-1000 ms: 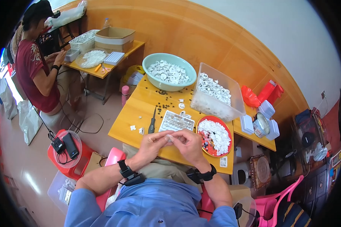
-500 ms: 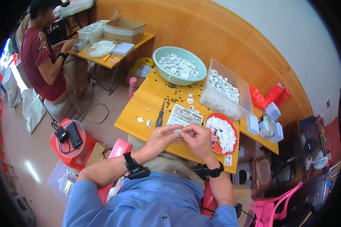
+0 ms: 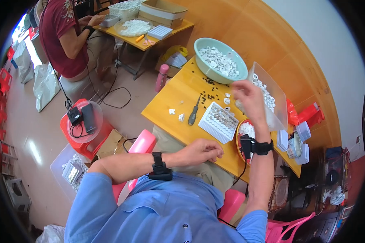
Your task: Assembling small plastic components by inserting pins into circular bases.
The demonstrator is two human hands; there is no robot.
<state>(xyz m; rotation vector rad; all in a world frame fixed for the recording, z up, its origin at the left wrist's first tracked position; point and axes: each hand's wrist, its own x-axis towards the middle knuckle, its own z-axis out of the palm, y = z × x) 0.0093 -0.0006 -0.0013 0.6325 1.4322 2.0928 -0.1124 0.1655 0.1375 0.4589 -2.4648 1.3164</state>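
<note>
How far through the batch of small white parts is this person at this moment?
Done: the white grid tray looks largely filled, though single slots are too small to count. In hand: the right hand is raised over the clear bin of white parts; the left hand rests loosely curled at the yellow table edge. Left: the teal bowl and red plate hold many white pieces.

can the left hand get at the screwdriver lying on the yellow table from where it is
Probably yes: the left hand rests at the table's near edge, and the screwdriver lies in the open just beyond it, with only bare yellow table between.
</note>
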